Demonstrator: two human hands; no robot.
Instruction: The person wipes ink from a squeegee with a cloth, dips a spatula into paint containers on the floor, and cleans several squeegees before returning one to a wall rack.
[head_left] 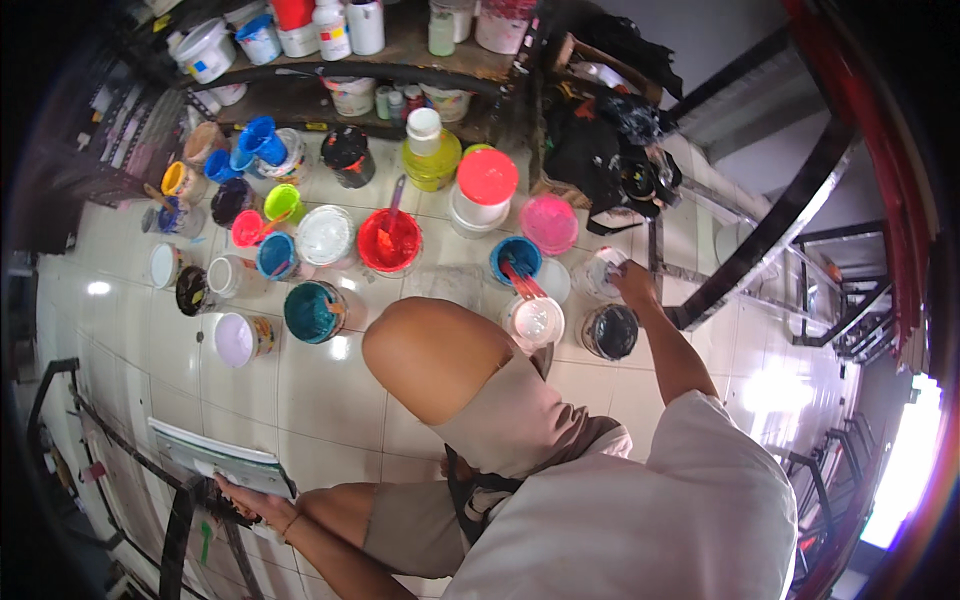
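Note:
My left hand (252, 500) is closed on the lower edge of a long, flat grey-and-white tool (222, 460) with a thin green strip, perhaps a squeegee. At the right, my right hand (632, 284) has its fingers at the rim of a whitish plastic tub (602, 271). Just below that tub stands a tub of black paint (610, 331). To its left is a tub of pale pink paint (534, 320), with a red-streaked spatula (522, 280) slanting between it and a blue tub (515, 258). A pink-lidded tub (548, 224) sits farther back.
Several paint tubs cover the tiled floor ahead, among them red (390, 243), white (325, 235) and teal (314, 312) ones. Behind them stands a shelf (400, 68) of containers. Dark metal frames (770, 220) rise at the right, and another frame (175, 540) at lower left.

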